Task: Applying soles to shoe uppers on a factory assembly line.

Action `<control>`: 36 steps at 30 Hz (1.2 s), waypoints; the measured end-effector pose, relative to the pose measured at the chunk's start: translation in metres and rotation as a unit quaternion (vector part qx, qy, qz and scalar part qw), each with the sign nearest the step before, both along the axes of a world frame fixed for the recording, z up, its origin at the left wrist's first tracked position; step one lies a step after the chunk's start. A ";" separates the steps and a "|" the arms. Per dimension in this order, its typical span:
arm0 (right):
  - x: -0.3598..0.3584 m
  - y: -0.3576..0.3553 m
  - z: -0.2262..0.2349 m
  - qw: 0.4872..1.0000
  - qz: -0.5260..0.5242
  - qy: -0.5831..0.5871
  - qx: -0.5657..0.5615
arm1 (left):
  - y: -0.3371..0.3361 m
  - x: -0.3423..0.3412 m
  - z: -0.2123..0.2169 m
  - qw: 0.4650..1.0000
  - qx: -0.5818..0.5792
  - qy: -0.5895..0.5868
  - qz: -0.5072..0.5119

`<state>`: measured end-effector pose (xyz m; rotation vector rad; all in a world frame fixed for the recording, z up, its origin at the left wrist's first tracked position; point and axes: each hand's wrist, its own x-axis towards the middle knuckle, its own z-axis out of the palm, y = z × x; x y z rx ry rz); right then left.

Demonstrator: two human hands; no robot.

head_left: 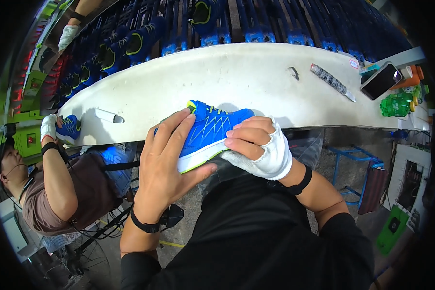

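A blue sneaker [207, 132] with a white sole, lime-green lining and pale criss-cross lines on its side is held between my two hands, over the near edge of the white table. My bare left hand [165, 151] grips the heel end, its fingers along the collar and its thumb near the sole. On my right hand [263, 152] is a white glove that leaves the fingertips uncovered; those fingers close on the toe end and sole. The sneaker's toe points right, and its far side is hidden.
On the white table [154, 79] lie a knife with a wrapped handle [329, 79], a small dark strip [294, 73], a phone [382, 81] and a green bottle [396, 105]. Behind runs a blue conveyor [256, 21] carrying several sneakers. At left, a co-worker [65, 188] holds another sneaker [70, 128].
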<state>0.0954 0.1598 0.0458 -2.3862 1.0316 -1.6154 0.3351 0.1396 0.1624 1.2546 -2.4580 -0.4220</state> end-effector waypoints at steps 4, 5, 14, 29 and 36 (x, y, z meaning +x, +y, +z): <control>0.005 0.001 0.007 0.999 -0.034 0.010 0.017 | -0.001 -0.002 0.003 1.000 0.002 -0.005 0.010; 0.002 -0.002 0.007 0.999 0.011 0.001 0.030 | -0.002 -0.002 0.004 1.000 0.013 -0.008 0.017; -0.034 -0.043 0.036 0.903 0.157 -0.070 0.394 | 0.003 -0.009 0.009 0.993 -0.081 -0.053 -0.066; -0.081 0.042 0.088 0.962 0.031 -0.032 0.269 | -0.030 -0.049 0.005 0.886 0.185 0.424 -0.020; -0.106 0.056 0.061 0.884 -0.021 -0.340 0.321 | -0.286 -0.118 -0.118 0.961 -0.129 0.148 0.194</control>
